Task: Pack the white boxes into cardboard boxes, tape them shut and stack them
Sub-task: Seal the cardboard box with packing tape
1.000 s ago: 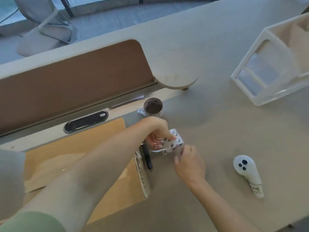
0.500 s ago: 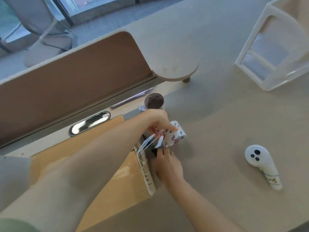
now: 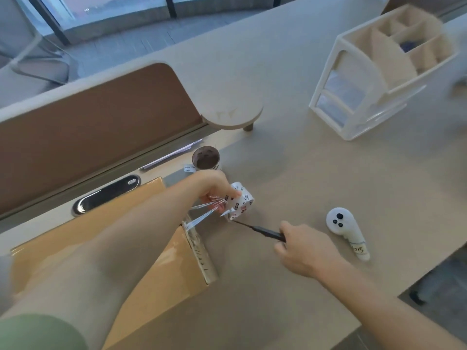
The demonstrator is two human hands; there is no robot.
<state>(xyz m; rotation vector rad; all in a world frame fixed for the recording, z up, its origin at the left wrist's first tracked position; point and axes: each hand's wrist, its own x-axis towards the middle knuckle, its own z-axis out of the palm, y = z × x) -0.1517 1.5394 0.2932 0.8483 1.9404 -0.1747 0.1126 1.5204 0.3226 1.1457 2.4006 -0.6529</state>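
Observation:
A closed cardboard box (image 3: 151, 251) lies at the lower left, mostly under my left forearm. My left hand (image 3: 213, 184) grips a printed white tape roll (image 3: 240, 199) just off the box's right end. A twisted strip of clear tape (image 3: 202, 214) runs from the roll down to the box's edge. My right hand (image 3: 300, 251) holds a thin black cutter (image 3: 257, 228), whose tip touches the tape right under the roll. No white boxes are in view.
A second tape roll (image 3: 206, 160) stands behind my left hand. A white handheld controller (image 3: 346, 229) lies to the right. A white drawer organiser (image 3: 374, 79) stands at the far right. A brown divider panel (image 3: 96, 132) and a small round shelf (image 3: 231, 114) border the desk's back.
My right hand has left the box's end, taken up the black cutter and brought its tip to the tape. My left hand keeps the roll pulled taut.

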